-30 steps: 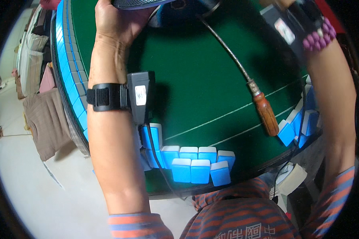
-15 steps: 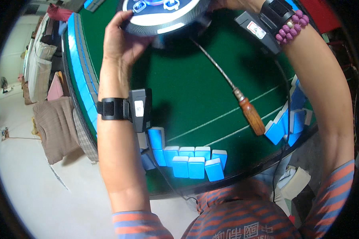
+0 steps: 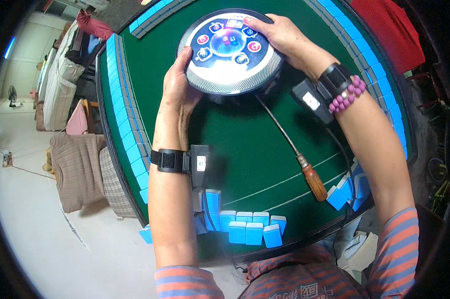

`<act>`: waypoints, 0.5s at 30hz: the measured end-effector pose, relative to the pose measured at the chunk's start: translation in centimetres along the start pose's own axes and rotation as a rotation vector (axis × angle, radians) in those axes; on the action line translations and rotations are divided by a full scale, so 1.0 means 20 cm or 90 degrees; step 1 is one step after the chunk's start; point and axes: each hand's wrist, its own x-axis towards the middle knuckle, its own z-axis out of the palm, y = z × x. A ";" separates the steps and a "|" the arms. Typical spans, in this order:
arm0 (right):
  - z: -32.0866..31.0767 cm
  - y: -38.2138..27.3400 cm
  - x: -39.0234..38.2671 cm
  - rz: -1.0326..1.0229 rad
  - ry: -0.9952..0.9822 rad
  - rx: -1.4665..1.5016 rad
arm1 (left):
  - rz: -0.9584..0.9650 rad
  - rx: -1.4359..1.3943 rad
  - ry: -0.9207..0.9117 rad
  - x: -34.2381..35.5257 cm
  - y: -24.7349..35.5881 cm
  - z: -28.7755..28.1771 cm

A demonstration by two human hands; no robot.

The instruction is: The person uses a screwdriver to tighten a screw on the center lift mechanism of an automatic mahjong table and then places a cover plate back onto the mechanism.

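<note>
A round mahjong-table control console [image 3: 230, 74] is held above the green felt, its face towards me. It has a ridged silver-grey rim, several buttons and a lit clear dome with dice inside. My left hand [image 3: 179, 82] grips its left edge, thumb on the rim and fingers hidden beneath. At the far right edge my right hand [image 3: 292, 42] grips it with the thumb over the top. A screwdriver [image 3: 313, 180] with a worn wooden handle lies on the felt, touched by neither hand; its tip is hidden under the console.
Blue-backed mahjong tiles stand in long rows along the left [image 3: 127, 127] and right [image 3: 379, 74] table sides. Several loose tiles [image 3: 246, 233] lie at the near edge, others [image 3: 338, 198] at the near right. Cables hang from black wrist devices. Cushioned chairs [image 3: 79, 172] stand left.
The view has tilted up, so the console and table sit lower in the picture and the console shows whole. Both hands keep hold of it; the screwdriver lies as before.
</note>
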 end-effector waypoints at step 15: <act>0.01 0.03 0.08 -0.019 0.054 -0.056 | -0.004 -0.031 -0.038 -0.02 -0.04 -0.02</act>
